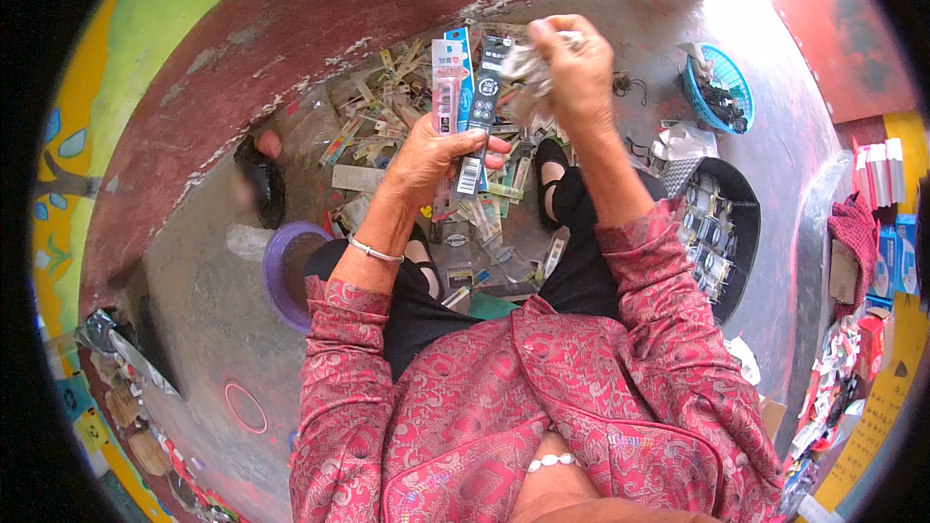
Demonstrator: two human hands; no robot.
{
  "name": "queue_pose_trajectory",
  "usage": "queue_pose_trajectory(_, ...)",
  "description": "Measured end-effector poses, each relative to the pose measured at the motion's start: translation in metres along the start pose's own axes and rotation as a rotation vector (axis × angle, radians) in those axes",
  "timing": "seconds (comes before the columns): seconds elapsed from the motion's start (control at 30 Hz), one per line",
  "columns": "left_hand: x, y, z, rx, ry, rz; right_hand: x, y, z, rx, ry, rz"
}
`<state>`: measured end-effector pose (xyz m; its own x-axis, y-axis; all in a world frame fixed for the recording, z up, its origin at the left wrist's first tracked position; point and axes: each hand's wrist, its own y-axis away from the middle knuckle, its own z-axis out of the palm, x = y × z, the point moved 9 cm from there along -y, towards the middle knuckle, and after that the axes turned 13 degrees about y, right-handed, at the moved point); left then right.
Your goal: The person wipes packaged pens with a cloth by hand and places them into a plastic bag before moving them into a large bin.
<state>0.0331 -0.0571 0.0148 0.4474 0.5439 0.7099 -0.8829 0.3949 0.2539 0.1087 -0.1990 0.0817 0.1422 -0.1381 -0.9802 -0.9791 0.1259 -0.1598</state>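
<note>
In front of me my left hand point(438, 157) is closed round the lower part of several slim flat packets, fanned upright. One is a clear packet with pink and a barcode point(447, 87), another is a blue packet point(467, 87), and the rightmost is a dark grey packet point(489, 87). Just right of their upper ends, my right hand point(584, 73) is raised and pinches a crumpled greyish-white cloth point(528, 70), partly smeared by motion. It hangs beside the dark packet; I cannot tell whether they touch. Below both hands, a heap of similar loose packets point(383, 121) covers the floor.
A purple bucket point(278, 276) stands by my left leg. To the right are a black tub point(746, 223) holding bundled packets and a blue basket point(736, 87) with dark items. A red wall point(208, 48) curves behind the heap. Boxes point(886, 257) line the right side.
</note>
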Motion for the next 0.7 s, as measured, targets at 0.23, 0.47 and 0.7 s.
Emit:
queue_pose_trajectory(0.23, -0.01, 0.011, 0.012, -0.158, -0.083, -0.071, -0.039, 0.023, 0.03, 0.135, 0.549, -0.617)
queue_pose_trajectory(0.47, 0.003, 0.01, -0.006, -0.043, -0.023, -0.037, 0.039, -0.041, -0.043, 0.098, 0.083, 0.082)
queue_pose_trajectory(0.7, 0.006, 0.011, 0.005, -0.097, -0.064, -0.025, 0.049, 0.025, 0.047, -0.664, 0.231, 0.294)
